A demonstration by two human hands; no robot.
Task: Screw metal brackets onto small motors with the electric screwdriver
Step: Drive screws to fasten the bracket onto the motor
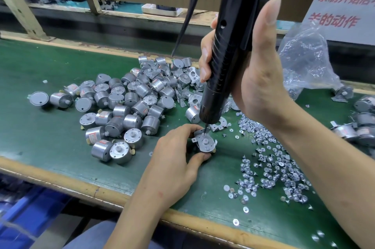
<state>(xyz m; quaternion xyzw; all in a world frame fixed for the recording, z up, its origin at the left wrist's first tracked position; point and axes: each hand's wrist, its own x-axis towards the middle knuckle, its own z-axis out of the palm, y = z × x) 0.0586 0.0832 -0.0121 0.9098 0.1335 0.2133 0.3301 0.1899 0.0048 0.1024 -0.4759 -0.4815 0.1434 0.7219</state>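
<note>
The left hand (172, 159) is holding a motor (211, 150) on the green counter (50, 127), low in the middle of the view. Its fingers (199, 157) are curling round the motor, with the thumb at the motor's 6 o'clock side. A bracket (204, 140) is lying on top of the motor.

The right hand (257, 70) is gripping the black screwdriver (229, 55), with its fingers wrapped round the body. The screwdriver is standing almost upright, leaning a little toward 1 o'clock. Its tip is touching the bracket near the 12 o'clock edge. A black cable (190, 5) is hanging down at 12 o'clock.

A big motor pile (125, 102) is lying at 9 to 10 o'clock from the held motor. Loose brackets (190, 94) are lying at 12 o'clock, partly behind the screwdriver. Many screws (274, 167) are spreading out at 3 to 4 o'clock. A clear bag (304, 59) is sitting at 2 o'clock. More motors with brackets (363, 124) are resting at 3 o'clock, by the right edge.
</note>
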